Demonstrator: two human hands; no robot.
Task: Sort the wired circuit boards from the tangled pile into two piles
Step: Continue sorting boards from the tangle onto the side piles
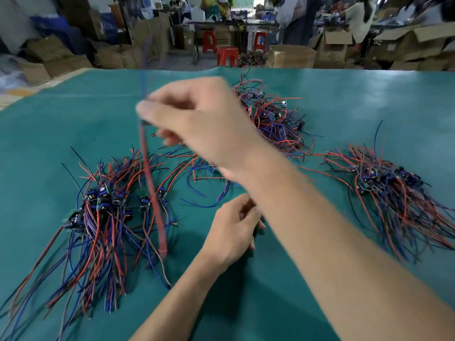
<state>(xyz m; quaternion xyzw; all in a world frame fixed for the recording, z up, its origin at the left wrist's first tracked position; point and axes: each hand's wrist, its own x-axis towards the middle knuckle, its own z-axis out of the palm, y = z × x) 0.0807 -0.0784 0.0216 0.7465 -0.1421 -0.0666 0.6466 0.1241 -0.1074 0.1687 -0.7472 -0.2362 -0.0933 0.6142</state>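
My right hand [197, 121] is raised over the middle of the green table [369, 99]. It pinches a wired board whose red and blue wires [152, 193] hang down blurred over the left pile. My left hand [234, 232] rests low near the table's middle, fingers curled round something small and dark that I cannot make out. A tangled pile of wired boards [270, 116] lies at the back behind my right hand. A sorted pile [103, 212] lies at the left, another pile [389, 188] at the right, both with wires fanned toward me.
Loose red and blue wires [202, 183] lie between the left pile and my hands. Beyond the table's far edge stand cardboard boxes [290, 56] and red stools [227, 56]. People work at benches in the background.
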